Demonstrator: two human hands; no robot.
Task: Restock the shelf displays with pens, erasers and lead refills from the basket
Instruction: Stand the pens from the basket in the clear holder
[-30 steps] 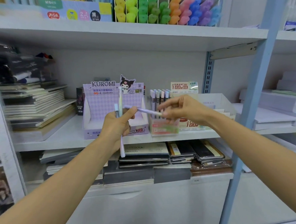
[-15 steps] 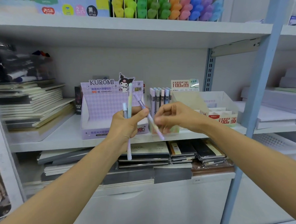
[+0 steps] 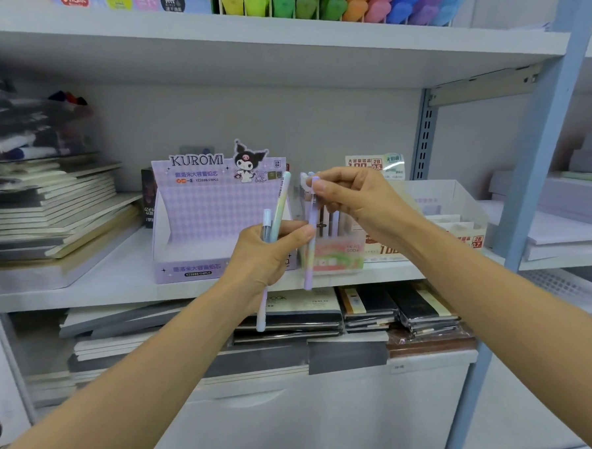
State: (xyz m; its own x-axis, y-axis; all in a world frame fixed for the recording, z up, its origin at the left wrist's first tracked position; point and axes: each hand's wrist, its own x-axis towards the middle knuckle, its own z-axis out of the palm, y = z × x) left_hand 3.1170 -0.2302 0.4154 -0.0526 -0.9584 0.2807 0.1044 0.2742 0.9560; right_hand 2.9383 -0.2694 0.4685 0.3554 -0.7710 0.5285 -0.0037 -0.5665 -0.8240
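Right hand (image 3: 354,200) pinches a lilac pen (image 3: 309,278) upright by its top; left hand (image 3: 263,257) is curled round two pastel pens (image 3: 281,203).

Matt cardboard Kuromi box (image 3: 199,215)

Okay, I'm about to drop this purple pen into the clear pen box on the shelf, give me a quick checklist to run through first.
1. Right hand grips purple pen: ok, pinched near its top, hanging upright.
2. Left hand clear of purple pen: cannot tell, the thumb tip lies right at it.
3. Blue pen and green pen secure in left hand: ok, fingers curled round both.
4. Purple pen's tip above pen box rim: not ok, the tip hangs lower than the rim, in front of the box.
5. Free slot in pen box: cannot tell, the right hand hides its opening.
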